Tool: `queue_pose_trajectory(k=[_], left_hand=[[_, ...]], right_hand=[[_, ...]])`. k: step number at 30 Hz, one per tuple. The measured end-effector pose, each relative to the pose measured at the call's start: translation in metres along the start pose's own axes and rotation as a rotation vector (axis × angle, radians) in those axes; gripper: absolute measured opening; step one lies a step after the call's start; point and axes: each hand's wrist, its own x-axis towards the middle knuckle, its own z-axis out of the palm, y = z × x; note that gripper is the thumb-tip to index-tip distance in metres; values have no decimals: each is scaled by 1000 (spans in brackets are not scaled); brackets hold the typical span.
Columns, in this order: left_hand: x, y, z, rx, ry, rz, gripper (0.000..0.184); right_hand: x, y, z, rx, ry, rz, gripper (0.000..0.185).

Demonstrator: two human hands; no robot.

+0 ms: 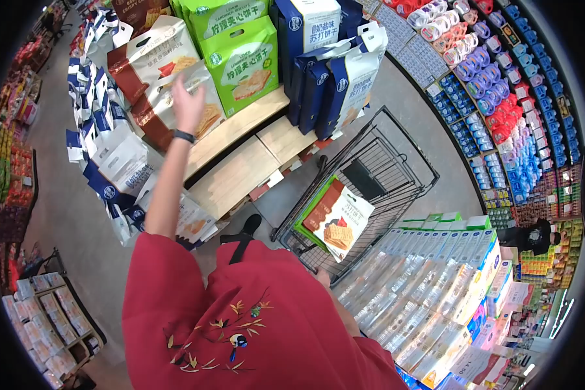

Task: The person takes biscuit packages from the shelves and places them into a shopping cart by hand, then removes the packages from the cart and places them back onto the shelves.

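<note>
My left hand (190, 107) reaches forward with its fingers apart, in front of a brown-and-white cracker bag (166, 104) on the wooden display shelf (240, 127). Whether the fingertips touch the bag I cannot tell. A second brown-and-white bag (159, 52) stands behind it, and green biscuit bags (244, 65) are to the right. Low at my right side, my right hand (323, 277) is closed on the near edge of a black shopping cart (396, 162); its fingers are partly hidden. Inside the cart lies a brown-and-white cracker bag (338, 221) over a green bag (305, 227).
Navy-and-white bags (315, 84) fill the shelf's right end, and more white-and-navy bags (120, 162) crowd its left side. Stacked clear-wrapped packs (409, 286) rise close on my right. A person in dark clothing (530, 237) is far right. Another display (52, 318) stands lower left.
</note>
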Motion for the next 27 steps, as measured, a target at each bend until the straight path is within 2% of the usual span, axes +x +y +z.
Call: queue_pose_trajectory(k=[2,4,7,9,13,14,17,18,22,25,27], left_hand=[[59,-11,-19,290,-43,73,67],[89,-2,-42,601,-82,109,57],[114,-24,-49,782,-559,-110,41],[109,-32,-51,767,-531,-6,33],[101,-35,-44,700,-618,51,33],[103,-60,-34,635,-622,179,37],[107,-83,-22,636,-750,68,40],[108,-78,-26,584,-759,-1,41],[110,-45,-48,393,-754,-12,41],[99,-15,-54,452,-823,83,40],[88,13,-57,427,-795,123,39]], right_hand=[[7,-6,-3,54,-34,-11,60],[30,3,8,85,-56,-27,66],[53,13,21,122,-35,-99,68],[52,13,28,207,-15,-46,67],[33,10,29,323,44,0,64],[32,11,29,346,46,-19,62],[43,31,41,410,52,-71,59],[39,30,37,428,55,-83,59],[25,21,29,502,96,-111,54],[18,21,25,494,152,-140,52],[13,19,23,538,163,-169,52]])
